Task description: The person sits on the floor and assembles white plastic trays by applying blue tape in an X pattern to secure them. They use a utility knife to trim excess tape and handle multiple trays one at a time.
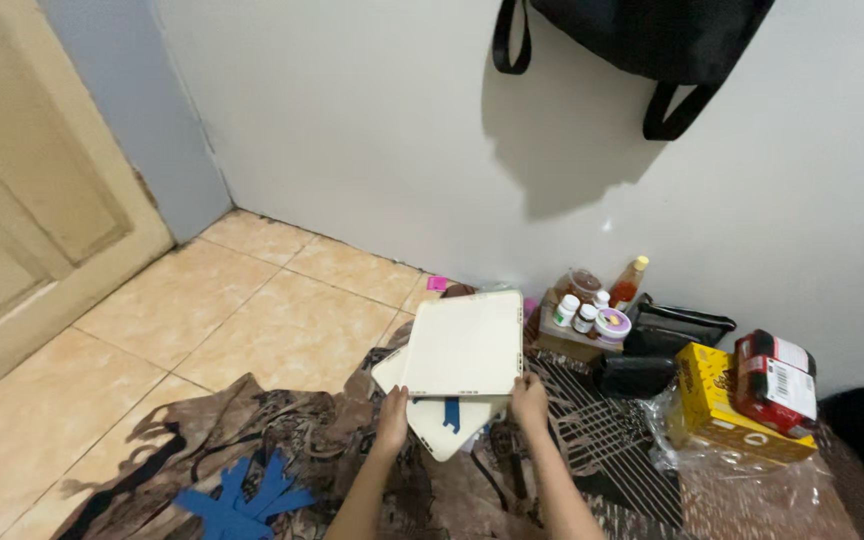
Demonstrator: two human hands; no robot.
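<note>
Left hand: my left hand point(393, 412) gripped the lower left corner of the upper cream panel point(464, 345), fingers curled shut around its edge.
Right hand: my right hand point(529, 399) clasped the lower right corner of the same panel, fingers closed on it.
Upper cream panel: I held it between both hands, tilted up toward me, above the floor covering; small slots ran along its lower and right edges.
Lower cream panel point(442, 428): it lay just under the held one, partly hidden by it, with a blue piece point(451, 412) showing on its face.
Patterned cloth point(282, 440): brown and black, it was spread over the tiled floor point(252, 320) beneath my arms.
Blue pieces point(252, 490): several flat blue shapes lay on the cloth to my left, well apart from the panels.
Right side: small bottles and jars point(592, 310) stood by the wall, near a yellow box point(727, 400) and a red packet point(774, 385).
Above: a black bag point(652, 40) hung on the wall point(352, 130).
Far left: a cream door point(32, 200).
</note>
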